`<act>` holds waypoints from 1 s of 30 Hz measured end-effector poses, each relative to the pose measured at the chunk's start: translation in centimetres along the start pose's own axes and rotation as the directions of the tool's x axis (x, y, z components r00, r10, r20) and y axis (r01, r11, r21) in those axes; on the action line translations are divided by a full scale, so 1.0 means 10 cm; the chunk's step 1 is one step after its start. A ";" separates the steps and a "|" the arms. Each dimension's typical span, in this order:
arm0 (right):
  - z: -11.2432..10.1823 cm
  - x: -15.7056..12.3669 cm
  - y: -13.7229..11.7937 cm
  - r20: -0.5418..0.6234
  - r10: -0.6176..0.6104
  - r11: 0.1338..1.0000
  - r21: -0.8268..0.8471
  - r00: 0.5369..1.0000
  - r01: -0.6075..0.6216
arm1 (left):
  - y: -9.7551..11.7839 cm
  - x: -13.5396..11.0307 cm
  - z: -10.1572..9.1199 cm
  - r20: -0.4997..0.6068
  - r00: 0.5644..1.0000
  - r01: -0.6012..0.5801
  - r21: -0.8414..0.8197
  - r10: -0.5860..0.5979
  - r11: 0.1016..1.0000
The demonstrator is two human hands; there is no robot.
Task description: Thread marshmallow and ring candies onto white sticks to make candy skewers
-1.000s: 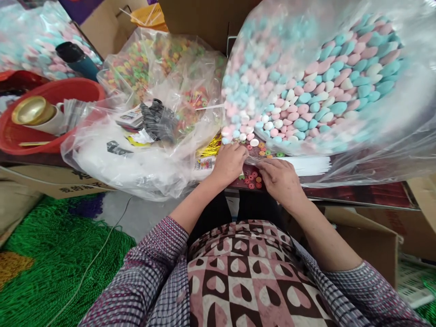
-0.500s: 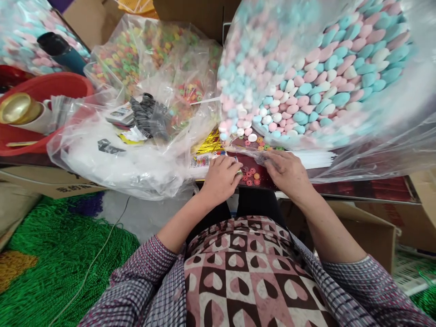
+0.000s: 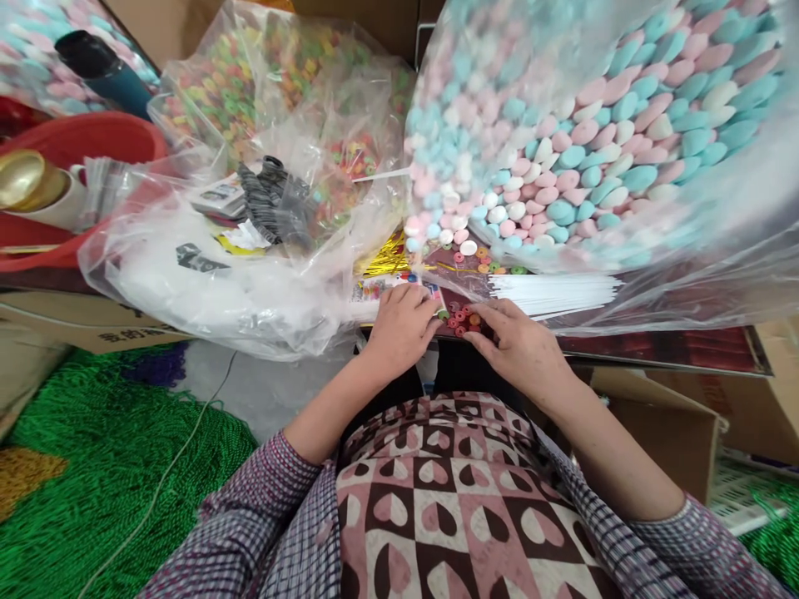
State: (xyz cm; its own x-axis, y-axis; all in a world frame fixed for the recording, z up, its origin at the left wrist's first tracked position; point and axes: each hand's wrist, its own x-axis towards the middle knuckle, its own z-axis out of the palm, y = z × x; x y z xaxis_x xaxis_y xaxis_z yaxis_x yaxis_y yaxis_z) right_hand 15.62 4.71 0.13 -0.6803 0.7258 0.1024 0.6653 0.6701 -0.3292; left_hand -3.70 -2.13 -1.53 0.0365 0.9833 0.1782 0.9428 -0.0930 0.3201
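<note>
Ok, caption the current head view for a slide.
Right hand at mostly red rings, left hand alongside, white strips and a clear bag of pastel pieces beyond.

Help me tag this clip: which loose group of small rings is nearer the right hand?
The mostly red group, close by the right hand; the mixed orange-and-green group lies farther back, beside the pastel-filled bag.

on the dark red table (image 3: 662, 348) lie white sticks (image 3: 555, 296), gold ties (image 3: 384, 256), loose rings (image 3: 459, 317) and a bag of pastel pieces (image 3: 580, 175).
</note>
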 end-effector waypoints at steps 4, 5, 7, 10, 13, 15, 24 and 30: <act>0.00 0.07 0.04 0.026 -0.011 0.999 -0.035 1.000 0.012 | 0.02 0.04 0.03 -0.005 1.000 -0.026 0.027 0.027 0.999; 0.00 0.09 0.04 0.038 -0.019 0.999 -0.033 0.999 0.020 | 0.02 0.04 0.03 -0.009 0.999 -0.033 0.033 0.034 0.999; 0.01 0.11 0.02 0.060 -0.027 0.999 -0.023 0.998 0.029 | 0.03 0.05 0.04 -0.014 0.999 -0.041 0.047 0.042 0.998; 0.03 0.15 -0.01 0.072 -0.026 1.000 -0.012 0.997 0.027 | 0.03 0.04 0.05 -0.010 0.999 -0.038 0.054 0.039 0.998; 0.05 0.19 -0.03 0.072 -0.030 1.000 0.006 0.997 0.029 | 0.03 0.04 0.07 -0.009 1.000 -0.028 0.041 0.029 0.999; 0.06 0.20 -0.03 0.081 -0.030 0.999 0.025 0.996 0.028 | 0.03 0.03 0.08 -0.012 1.000 -0.025 0.040 0.025 0.999; 0.08 0.24 -0.01 0.095 0.035 0.997 0.065 0.995 -0.042 | 0.04 0.04 0.09 -0.028 0.999 -0.024 0.043 0.026 0.999; 0.07 0.25 -0.03 0.118 0.069 0.995 0.058 0.991 -0.077 | 0.05 0.05 0.10 -0.056 0.998 -0.034 0.041 0.036 0.999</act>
State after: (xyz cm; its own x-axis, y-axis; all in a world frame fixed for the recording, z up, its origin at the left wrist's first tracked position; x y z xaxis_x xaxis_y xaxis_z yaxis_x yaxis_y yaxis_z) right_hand 13.50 6.20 -0.15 -0.6641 0.7470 -0.0324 0.6966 0.6023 -0.3899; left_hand -2.92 -1.53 -2.19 0.0518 0.9690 0.2414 0.9538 -0.1196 0.2755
